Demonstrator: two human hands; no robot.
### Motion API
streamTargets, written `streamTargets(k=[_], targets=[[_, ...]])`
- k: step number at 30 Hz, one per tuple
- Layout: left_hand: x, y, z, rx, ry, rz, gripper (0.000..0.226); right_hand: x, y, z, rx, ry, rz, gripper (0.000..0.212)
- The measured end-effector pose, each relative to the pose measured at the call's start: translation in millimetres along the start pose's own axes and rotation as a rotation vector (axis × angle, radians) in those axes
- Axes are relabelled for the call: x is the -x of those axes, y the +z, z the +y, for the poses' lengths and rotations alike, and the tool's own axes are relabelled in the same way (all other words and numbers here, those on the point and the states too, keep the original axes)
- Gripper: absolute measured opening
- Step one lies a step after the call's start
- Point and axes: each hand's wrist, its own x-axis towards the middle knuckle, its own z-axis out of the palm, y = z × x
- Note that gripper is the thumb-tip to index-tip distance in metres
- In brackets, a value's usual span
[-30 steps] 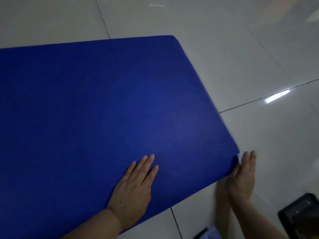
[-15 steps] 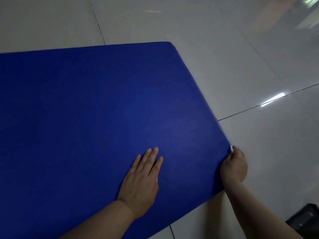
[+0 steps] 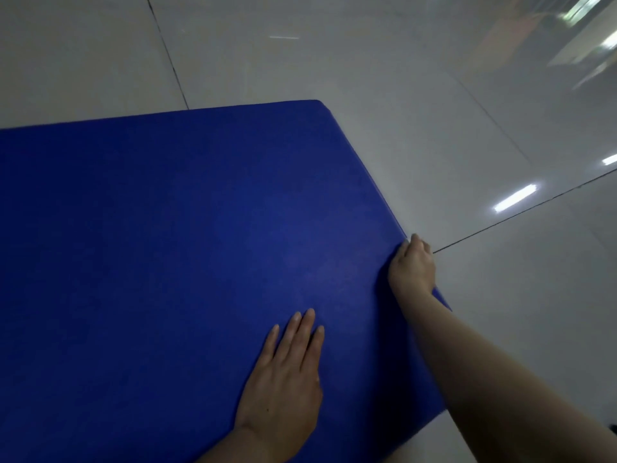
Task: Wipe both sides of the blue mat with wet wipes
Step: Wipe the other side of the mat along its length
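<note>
1. The floor (image 3: 417, 78) I see is pale glossy tile with dark grout lines and streaks of reflected light. More of it shows beyond the mat than a second ago, and the dark object that sat at the lower right corner then is now only a sliver at the frame edge.
2. The blue mat (image 3: 167, 245) lies flat on the floor, filling the left and middle of my view. Its far right corner sits lower in frame than before.
3. My left hand (image 3: 283, 385) rests flat on the mat near its near edge, fingers straight and together, much as it did a second ago.
4. My right hand (image 3: 413, 265) has moved up along the mat's right edge. Its fingers are curled against that edge; the white wipe seen earlier is now hidden, so I cannot tell what it grips.
</note>
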Motion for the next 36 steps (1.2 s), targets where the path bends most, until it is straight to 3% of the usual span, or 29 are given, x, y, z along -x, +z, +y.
streamTargets(k=[7, 18, 36], targets=[[-3, 0, -2, 0.022, -0.011, 0.004, 0.060, -29, 22, -39, 0.054, -0.059, -0.062, 0.045], [-4, -5, -5, 0.041, -0.001, -0.017, 0.058, -50, -4, -4, 0.141, -0.441, -0.324, 0.048], [-5, -16, -2, 0.024, -0.021, -0.070, 0.056, 43, -53, 99, 0.255, -0.263, -0.295, 0.047]])
